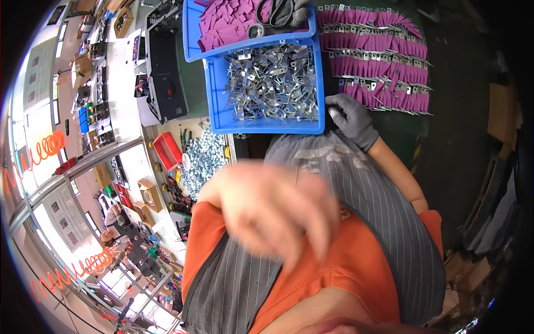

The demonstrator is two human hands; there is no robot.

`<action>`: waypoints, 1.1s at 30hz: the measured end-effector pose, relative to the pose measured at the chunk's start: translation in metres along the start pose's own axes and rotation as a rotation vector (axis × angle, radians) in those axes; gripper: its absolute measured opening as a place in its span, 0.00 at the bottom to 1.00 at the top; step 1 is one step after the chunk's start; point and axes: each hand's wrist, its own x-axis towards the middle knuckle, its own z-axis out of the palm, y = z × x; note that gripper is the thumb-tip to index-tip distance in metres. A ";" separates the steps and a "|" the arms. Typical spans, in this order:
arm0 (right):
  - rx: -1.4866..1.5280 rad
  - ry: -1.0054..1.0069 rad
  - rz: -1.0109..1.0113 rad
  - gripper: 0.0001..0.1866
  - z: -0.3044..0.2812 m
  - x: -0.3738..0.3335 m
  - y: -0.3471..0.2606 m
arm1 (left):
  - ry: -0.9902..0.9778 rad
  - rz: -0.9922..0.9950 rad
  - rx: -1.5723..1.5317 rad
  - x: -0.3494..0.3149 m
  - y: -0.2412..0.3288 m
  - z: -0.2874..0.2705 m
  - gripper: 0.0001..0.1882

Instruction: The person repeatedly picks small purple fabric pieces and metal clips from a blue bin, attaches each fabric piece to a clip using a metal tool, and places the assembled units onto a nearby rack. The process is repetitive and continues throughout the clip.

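Note:
My left hand is bare, raised in front of my chest and smeared by motion; nothing shows in it, though its finger pose is unclear. My right hand, in a dark grey glove, rests beside the right rim of a blue bin, thumb and forefinger apart. Small bent metal brackets fill that bin. Behind it, a second blue bin holds flat purple pieces, with a grey glove and a black-handled tool on top. Right of the bins lie rows of purple pieces with metal brackets.
Left of the bins are a pile of small shiny metal parts, a red tray and a black tray. Farther left run a long workbench, a metal frame and orange coiled hoses. Another person sits beyond.

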 end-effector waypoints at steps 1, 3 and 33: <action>0.010 0.009 0.003 0.12 -0.002 0.001 -0.003 | 0.098 -0.152 0.185 -0.012 -0.005 -0.012 0.04; -0.001 0.029 0.024 0.12 -0.003 0.000 -0.004 | 0.461 -0.753 0.656 -0.061 -0.049 -0.048 0.05; 0.926 -0.349 0.398 0.17 -0.009 0.027 -0.039 | -0.048 -0.544 1.469 -0.087 -0.068 -0.046 0.09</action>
